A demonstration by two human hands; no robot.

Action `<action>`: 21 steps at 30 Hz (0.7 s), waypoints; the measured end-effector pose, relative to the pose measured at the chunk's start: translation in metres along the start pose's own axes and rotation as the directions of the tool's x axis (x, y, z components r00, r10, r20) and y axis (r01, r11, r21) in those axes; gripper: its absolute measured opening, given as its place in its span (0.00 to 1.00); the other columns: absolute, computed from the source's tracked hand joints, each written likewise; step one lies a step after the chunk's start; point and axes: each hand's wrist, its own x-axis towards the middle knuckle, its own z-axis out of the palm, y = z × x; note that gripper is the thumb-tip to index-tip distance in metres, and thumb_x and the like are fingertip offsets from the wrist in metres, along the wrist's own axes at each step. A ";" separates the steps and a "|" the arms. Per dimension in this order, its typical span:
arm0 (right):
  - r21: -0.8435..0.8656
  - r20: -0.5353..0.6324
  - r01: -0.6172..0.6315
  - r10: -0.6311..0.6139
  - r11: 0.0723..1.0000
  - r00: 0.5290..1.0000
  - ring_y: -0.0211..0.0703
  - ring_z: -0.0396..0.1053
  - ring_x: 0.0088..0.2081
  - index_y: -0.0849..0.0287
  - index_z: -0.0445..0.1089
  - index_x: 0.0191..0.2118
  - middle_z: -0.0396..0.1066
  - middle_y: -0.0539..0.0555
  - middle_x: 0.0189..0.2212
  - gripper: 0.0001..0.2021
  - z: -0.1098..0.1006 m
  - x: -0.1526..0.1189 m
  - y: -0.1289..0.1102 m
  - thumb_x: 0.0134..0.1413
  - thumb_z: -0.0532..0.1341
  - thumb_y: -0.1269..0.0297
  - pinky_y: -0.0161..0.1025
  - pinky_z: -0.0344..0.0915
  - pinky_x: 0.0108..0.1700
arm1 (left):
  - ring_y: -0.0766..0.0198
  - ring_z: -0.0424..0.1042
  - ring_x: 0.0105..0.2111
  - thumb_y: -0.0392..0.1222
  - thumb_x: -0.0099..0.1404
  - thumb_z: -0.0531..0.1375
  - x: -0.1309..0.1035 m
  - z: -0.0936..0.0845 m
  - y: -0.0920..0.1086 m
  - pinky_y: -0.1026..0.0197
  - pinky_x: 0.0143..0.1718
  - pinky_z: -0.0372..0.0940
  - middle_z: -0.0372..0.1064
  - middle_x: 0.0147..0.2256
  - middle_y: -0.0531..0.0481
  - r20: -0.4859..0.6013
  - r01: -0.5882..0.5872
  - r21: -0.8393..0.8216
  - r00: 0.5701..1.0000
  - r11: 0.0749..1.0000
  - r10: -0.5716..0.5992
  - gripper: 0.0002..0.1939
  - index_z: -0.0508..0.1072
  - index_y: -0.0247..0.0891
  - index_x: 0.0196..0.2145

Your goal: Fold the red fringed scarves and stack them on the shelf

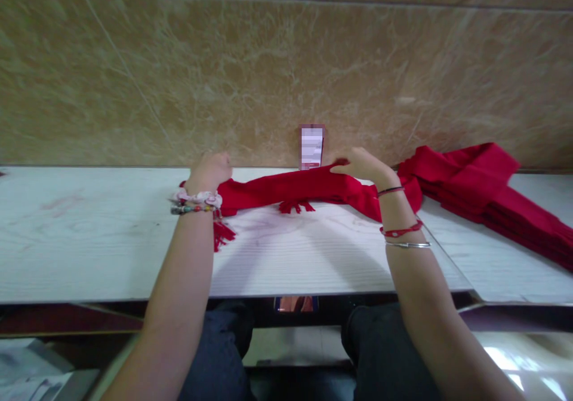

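Observation:
A long red scarf [286, 187] with tassels lies folded in a narrow strip across the white table. Its left end passes beneath my left hand [210, 171], whose fingers are curled closed on the cloth, though the fingertips are hidden. Farther right, my right hand [362, 165] pinches the scarf's upper edge, thumb toward the left. One red tassel [222, 234] hangs below my left wrist, and another tassel [296, 206] shows under the middle of the strip. Past my right forearm, the red cloth continues toward a folded pile.
The folded red pile [487, 195] covers the table's right side. A phone [311, 147] leans against the marbled wall [250, 79] behind the scarf. The white tabletop [89, 240] has a seam near my right forearm. My knees are below its front edge.

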 end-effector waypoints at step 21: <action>0.156 0.288 0.038 -0.083 0.987 0.954 0.41 0.69 0.46 0.61 0.72 0.47 0.73 0.55 0.47 0.21 0.035 0.007 -0.030 0.42 0.67 0.68 0.33 0.61 0.46 | 0.55 0.68 0.46 0.41 0.66 0.48 -0.024 -0.043 0.008 0.54 0.50 0.59 0.71 0.41 0.41 -0.209 0.126 -0.041 0.969 0.991 -0.132 0.20 0.73 0.24 0.43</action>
